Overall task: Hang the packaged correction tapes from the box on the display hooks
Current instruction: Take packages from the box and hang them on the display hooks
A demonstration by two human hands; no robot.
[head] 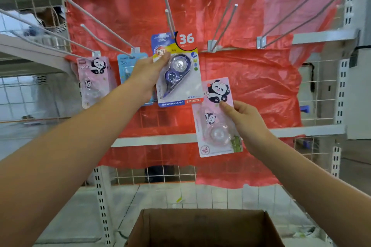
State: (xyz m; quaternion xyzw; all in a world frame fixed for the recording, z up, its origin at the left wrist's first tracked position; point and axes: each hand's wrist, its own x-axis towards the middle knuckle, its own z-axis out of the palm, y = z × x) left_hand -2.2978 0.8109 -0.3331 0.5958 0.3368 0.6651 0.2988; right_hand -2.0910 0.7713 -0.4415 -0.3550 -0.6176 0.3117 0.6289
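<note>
Gripping a blue pack [177, 70] by its upper left edge with the left hand [147, 71], thumb in front, fingers behind; pack's top at the middle hook [168, 13], hook wire touching the hang hole. Pinching a pink panda pack [216, 118] along its right edge with the right hand [246, 124], thumb on the front, held just below and right of the blue pack, clear of any hook. Hanging already on hooks at left: another pink pack [94, 81] and a light blue pack [127, 67], partly hidden behind the left hand. Standing open at the bottom centre: a cardboard box [202, 228], inside dark, contents impossible to tell. Covering the wire rack behind: red plastic sheet [251, 78].
</note>
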